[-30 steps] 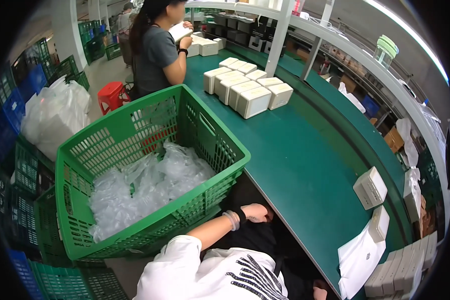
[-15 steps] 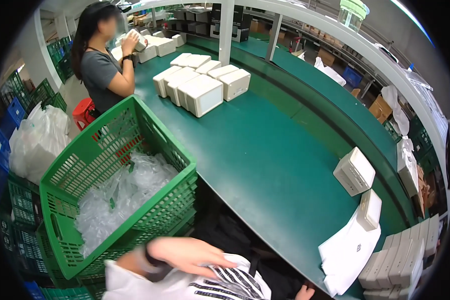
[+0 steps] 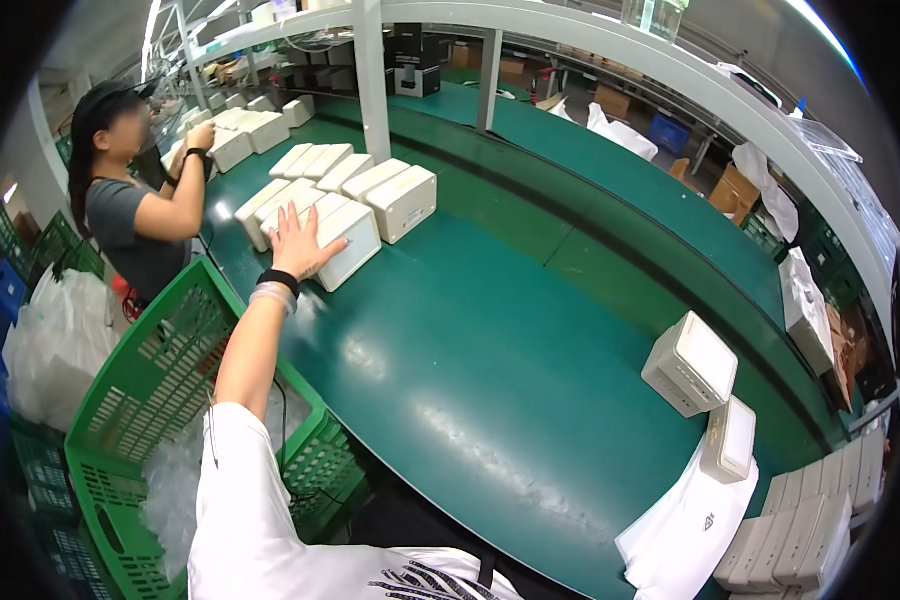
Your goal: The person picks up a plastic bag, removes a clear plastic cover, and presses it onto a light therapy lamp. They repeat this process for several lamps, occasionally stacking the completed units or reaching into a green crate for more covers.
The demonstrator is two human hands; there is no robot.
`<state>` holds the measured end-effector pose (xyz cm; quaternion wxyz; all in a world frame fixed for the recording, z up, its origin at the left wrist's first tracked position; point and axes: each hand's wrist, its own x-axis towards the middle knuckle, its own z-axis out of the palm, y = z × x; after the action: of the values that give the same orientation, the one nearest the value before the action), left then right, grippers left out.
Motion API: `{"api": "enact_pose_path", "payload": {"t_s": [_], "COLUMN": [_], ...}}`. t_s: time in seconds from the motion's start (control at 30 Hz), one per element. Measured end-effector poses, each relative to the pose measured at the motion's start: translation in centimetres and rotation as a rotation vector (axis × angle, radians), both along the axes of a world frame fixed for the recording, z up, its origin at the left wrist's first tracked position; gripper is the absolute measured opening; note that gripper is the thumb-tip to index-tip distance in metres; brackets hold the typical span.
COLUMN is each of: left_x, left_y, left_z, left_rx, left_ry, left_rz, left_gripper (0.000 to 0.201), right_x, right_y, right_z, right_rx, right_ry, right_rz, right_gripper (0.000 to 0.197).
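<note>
My left arm stretches far out over the green bench. My left hand [image 3: 303,247] is open, its fingers spread over the nearest white box-shaped plastic unit [image 3: 354,252] of a group; whether the fingertips touch it I cannot tell. Several more white units [image 3: 407,203] stand close together around and behind it. No part of my right hand shows. Towards the right end of the bench, two more white units [image 3: 692,362] sit near a stack of flat white bags [image 3: 685,530], one of them resting at the edge of the bags.
A green crate [image 3: 160,340] holding clear plastic bags stands at the left, beside the bench [image 3: 470,370]. A co-worker [image 3: 135,200] handles white units at the far left. Rows of white units [image 3: 800,530] stand at the lower right. A metal post [image 3: 372,90] rises from the bench.
My left hand has moved from in front of my body, forward and up to the white units. My right hand has left the view. The view has shifted slightly.
</note>
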<state>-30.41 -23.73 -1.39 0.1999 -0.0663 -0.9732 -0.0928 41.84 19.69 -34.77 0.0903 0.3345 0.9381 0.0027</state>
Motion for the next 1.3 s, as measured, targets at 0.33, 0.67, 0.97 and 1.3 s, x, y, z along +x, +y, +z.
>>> {"api": "enact_pose_path", "payload": {"t_s": [0.33, 0.67, 0.97, 1.3], "left_x": [1.7, 0.3, 1.8, 6.5], "left_y": [1.0, 0.4, 1.5, 5.2], "left_z": [1.7, 2.6, 3.9, 6.3], "left_rx": [-0.12, -0.164, -0.15, -0.093], "left_ry": [-0.264, -0.342, -0.4, -0.442], "left_rz": [-0.075, -0.056, -0.103, -0.148], "left_gripper": [0.097, 0.091, 0.094, 0.072], "right_x": [-3.2, -5.1, -5.4, -4.8], "right_y": [-0.1, -2.7, -3.4, -6.1], "right_z": [3.4, 8.2, 16.0, 27.2], "right_rx": [-0.114, -0.233, -0.328, -0.451], "right_ry": [-0.032, -0.002, -0.001, 0.038], "right_rz": [0.053, 0.037, 0.028, -0.071], "right_gripper": [0.043, 0.043, 0.044, 0.044]}}
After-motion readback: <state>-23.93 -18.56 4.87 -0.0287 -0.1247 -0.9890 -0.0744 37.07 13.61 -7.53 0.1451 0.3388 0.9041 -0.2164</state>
